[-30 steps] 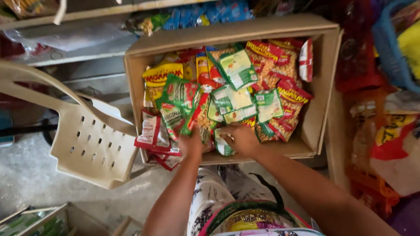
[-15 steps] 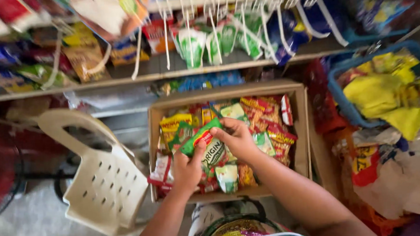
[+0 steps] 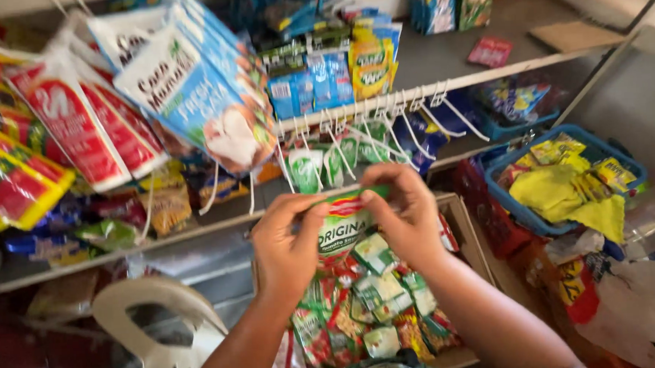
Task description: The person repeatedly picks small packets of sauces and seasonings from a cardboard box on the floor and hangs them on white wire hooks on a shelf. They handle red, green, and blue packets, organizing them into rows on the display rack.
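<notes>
Both my left hand (image 3: 289, 242) and right hand (image 3: 407, 213) pinch the green-and-red sachet strip (image 3: 342, 228) by its top edge, raised above the cardboard box (image 3: 464, 225) of packets. Behind it I see a grey shelf (image 3: 455, 50) hung with white hooks (image 3: 384, 121), and a blue basket (image 3: 602, 151) stands right.

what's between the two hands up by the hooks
In the head view, a green and red sachet strip spans the gap: left hand and right hand each pinch its top edge, and it hangs down over the cardboard box.
</notes>
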